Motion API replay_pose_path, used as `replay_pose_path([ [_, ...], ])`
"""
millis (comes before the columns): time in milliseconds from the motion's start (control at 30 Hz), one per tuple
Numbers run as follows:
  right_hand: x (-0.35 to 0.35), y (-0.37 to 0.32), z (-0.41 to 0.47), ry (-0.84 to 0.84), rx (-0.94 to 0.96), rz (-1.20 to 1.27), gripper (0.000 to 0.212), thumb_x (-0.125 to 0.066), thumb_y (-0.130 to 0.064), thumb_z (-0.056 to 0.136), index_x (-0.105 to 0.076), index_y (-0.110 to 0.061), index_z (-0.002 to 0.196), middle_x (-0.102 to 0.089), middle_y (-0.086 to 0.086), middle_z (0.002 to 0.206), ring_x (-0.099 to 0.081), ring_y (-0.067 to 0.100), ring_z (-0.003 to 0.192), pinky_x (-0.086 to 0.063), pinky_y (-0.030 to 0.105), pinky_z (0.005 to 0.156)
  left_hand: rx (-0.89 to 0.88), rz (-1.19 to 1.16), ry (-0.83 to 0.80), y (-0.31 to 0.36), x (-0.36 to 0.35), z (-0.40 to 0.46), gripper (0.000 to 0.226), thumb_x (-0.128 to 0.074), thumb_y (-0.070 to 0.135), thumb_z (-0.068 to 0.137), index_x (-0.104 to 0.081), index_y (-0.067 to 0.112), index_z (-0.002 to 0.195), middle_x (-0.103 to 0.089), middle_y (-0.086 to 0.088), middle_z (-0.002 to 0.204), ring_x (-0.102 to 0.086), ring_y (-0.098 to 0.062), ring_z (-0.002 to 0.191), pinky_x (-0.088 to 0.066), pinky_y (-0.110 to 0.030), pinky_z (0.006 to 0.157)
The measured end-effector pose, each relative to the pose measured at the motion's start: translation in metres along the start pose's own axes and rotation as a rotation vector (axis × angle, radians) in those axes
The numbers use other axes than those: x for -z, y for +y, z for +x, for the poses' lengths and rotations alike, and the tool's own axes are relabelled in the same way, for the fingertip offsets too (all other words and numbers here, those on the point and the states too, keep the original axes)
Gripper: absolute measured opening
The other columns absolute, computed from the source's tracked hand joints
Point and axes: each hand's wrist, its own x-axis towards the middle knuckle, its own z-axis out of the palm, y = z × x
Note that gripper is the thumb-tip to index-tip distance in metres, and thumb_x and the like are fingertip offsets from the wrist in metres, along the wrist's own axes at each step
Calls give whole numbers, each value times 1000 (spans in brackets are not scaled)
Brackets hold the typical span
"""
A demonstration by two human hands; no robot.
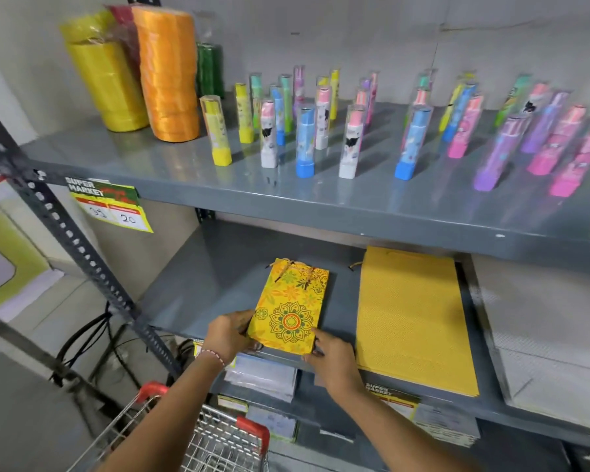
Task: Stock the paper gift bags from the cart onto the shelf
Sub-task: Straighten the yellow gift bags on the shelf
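A small stack of yellow gift bags with an orange and green mandala print lies flat on the middle grey shelf, handles toward the back. My left hand grips its near left corner. My right hand holds its near right corner at the shelf's front edge. A stack of larger plain yellow gift bags lies flat just right of it. The wire cart with red corner guards stands below my arms; its contents are not visible.
The upper shelf carries rolls of yellow and orange ribbon and several upright colourful tubes. A stack of white bags fills the middle shelf's right side. A slotted steel upright stands at left, with price tags on the shelf edges.
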Motion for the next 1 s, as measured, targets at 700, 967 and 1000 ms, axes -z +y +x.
replay_pose_path([
  [700,-2,1,2,71,-12,-88,46,-75,-15,76,-63,-12,121,-66,7,123,-64,15,109,-44,18,96,204,-370,9,-14,-7,11,48,-83,-17,49,-70,13,85,-72,11,82,-70,-1,75,-54,-7,63],
  [967,-7,1,0,74,-20,-85,48,-73,-12,78,-61,-13,124,-67,7,122,-64,15,108,-46,20,94,172,-316,40,-16,-9,8,59,-87,-6,49,-70,4,105,-74,-7,107,-67,-12,91,-54,-27,93],
  [1000,-5,0,-4,66,-23,-58,50,-73,-10,78,-58,-14,126,-67,7,123,-63,16,109,-48,23,95,135,-253,52,-10,-8,4,62,-88,-3,50,-70,6,108,-74,-5,107,-65,-10,91,-53,-28,94],
])
